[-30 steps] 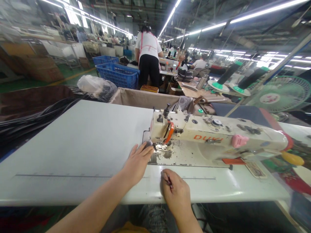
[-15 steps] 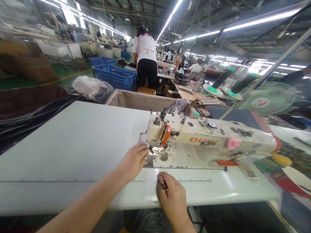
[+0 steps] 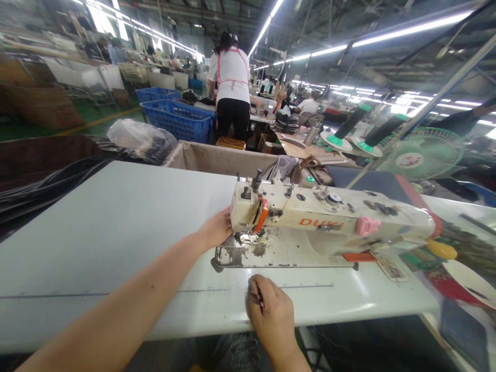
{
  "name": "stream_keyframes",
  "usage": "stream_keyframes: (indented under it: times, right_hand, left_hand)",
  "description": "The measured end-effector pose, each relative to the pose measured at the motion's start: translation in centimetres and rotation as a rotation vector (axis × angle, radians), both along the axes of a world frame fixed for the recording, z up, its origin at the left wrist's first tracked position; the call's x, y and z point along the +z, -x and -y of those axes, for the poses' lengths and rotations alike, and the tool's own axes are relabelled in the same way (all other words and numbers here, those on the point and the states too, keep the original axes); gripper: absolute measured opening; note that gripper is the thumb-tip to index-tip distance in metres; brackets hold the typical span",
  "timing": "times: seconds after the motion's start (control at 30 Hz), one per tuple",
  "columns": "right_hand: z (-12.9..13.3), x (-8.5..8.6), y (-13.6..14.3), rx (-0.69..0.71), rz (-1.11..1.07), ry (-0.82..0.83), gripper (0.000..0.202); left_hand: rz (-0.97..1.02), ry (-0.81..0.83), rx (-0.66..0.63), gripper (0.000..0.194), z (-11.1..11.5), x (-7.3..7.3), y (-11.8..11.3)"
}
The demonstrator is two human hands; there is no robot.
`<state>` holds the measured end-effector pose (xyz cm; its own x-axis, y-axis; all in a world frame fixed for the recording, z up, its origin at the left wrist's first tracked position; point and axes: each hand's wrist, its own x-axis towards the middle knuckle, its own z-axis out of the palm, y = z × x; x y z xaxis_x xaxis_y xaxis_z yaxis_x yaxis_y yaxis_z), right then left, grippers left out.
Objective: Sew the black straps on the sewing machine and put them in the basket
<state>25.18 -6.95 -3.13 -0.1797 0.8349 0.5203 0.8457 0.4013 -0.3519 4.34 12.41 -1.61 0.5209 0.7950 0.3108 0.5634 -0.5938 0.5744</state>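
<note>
A white sewing machine (image 3: 329, 217) with orange lettering stands on the pale worktable (image 3: 147, 206). My left hand (image 3: 217, 228) reaches to the left end of the machine head, beside the metal presser foot (image 3: 248, 238). Its fingertips go out of sight behind the head, so their grip cannot be seen. Near the table's front edge, my right hand (image 3: 274, 312) rests curled closed, knuckles up. A small dark reddish thing shows between its thumb and fingers, too little of it to name.
Behind the machine stands a beige fabric-sided bin (image 3: 217, 157). Dark strips (image 3: 58, 178) lie at the left. Two black thread cones (image 3: 351, 126) and a green fan (image 3: 418, 157) stand at the right. A person (image 3: 232, 88) works beyond, near blue baskets (image 3: 178, 121).
My left hand has moved from in front of the presser foot to farther back, behind the machine head's left end. My right hand stays closed in about the same place.
</note>
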Motion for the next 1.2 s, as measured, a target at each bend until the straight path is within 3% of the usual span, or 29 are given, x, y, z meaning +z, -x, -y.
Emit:
stream_keyframes:
  times: [0.27,0.37,0.5,0.8,1.2]
  right_hand:
    - [0.0,-0.2,0.0,0.006,0.007,0.0,0.018]
    - [0.0,-0.3,-0.1,0.003,0.011,0.004,0.017]
    - [0.1,0.0,0.1,-0.005,0.027,-0.01,0.017]
    - [0.2,0.1,0.1,-0.01,0.028,0.018,0.017]
    - [0.3,0.0,0.2,-0.014,0.037,0.033,0.017]
  left_hand:
    - [-0.097,-0.113,0.012,0.044,0.7,0.3,0.5]
    - [-0.137,-0.084,0.083,0.033,1.4,0.0,1.4]
    - [-0.147,-0.052,0.076,0.018,1.9,-0.2,2.4]
    - [-0.115,0.017,0.153,0.013,1.7,0.0,2.3]
    - [-0.093,0.221,0.315,0.021,5.9,0.7,1.6]
